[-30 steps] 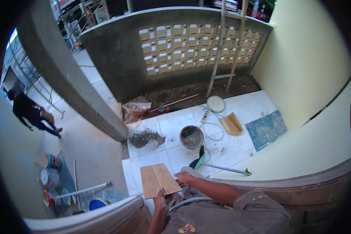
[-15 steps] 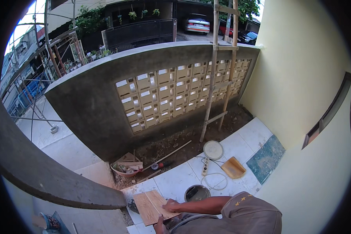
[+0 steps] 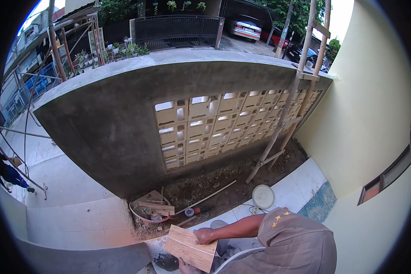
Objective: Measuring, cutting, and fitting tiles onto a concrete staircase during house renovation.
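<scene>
A light wood-grain rectangular board (image 3: 185, 249) with a pale lengthwise line is held low in front of me, slightly tilted. My right hand (image 3: 204, 235) grips it from the upper side, fingers curled on its face. My left hand (image 3: 187, 267) holds the lower edge, partly cut off by the frame's bottom. Under and left of the board, a dark lump of wet-looking material (image 3: 165, 261) lies on the white tiles. Just beyond are a shallow basin (image 3: 137, 212) with scrap pieces and a red-and-black power tool (image 3: 197, 210).
A block-vented wall (image 3: 100, 128) spans ahead, with a bamboo ladder (image 3: 285, 116) leaning on it above a dirt strip and a round lid (image 3: 263, 196). A cream wall (image 3: 370, 114) bounds the right, a concrete column (image 3: 91, 258) the lower left. Another person (image 3: 11, 173) is at the far left edge.
My view has tilted upward, showing more wall and street. The board has turned, and my right hand has shifted onto its upper face. The other person now appears farther off at the left.
</scene>
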Demonstrator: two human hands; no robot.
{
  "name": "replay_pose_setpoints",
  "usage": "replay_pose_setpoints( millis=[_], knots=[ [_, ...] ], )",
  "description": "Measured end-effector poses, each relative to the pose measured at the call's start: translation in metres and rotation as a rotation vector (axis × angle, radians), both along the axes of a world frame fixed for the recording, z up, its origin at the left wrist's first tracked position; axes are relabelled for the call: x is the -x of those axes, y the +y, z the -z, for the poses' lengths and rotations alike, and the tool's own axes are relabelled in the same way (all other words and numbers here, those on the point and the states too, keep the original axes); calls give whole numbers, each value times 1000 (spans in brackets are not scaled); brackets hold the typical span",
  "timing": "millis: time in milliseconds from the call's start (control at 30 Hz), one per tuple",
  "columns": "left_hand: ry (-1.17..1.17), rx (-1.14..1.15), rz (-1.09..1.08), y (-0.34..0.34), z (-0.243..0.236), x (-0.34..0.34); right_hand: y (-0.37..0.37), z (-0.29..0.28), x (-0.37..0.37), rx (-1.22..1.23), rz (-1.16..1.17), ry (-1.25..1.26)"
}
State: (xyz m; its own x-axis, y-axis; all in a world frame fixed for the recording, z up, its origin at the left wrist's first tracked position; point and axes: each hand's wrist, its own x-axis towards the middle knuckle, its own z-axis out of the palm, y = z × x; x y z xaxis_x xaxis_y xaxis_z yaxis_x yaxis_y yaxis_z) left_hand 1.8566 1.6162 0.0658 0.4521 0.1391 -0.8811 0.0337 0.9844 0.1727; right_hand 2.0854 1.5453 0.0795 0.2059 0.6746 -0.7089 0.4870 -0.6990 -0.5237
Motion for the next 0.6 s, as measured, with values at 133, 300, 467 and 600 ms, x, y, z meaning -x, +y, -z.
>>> replay_pose_setpoints(
  millis=[133,300,467,600],
  knots=[
    [176,80,-246,-14,45,-47,30,15,-40,5,-91,-58],
    [189,-100,-597,-50,147,-85,54,95,-76,113,-143,-87],
    [731,-321,-532,-83,292,-133,65,248,-102,49,-274,-81],
    [880,-492,-693,-94,408,-148,75,387,-91,-72,-349,-63]
  ],
)
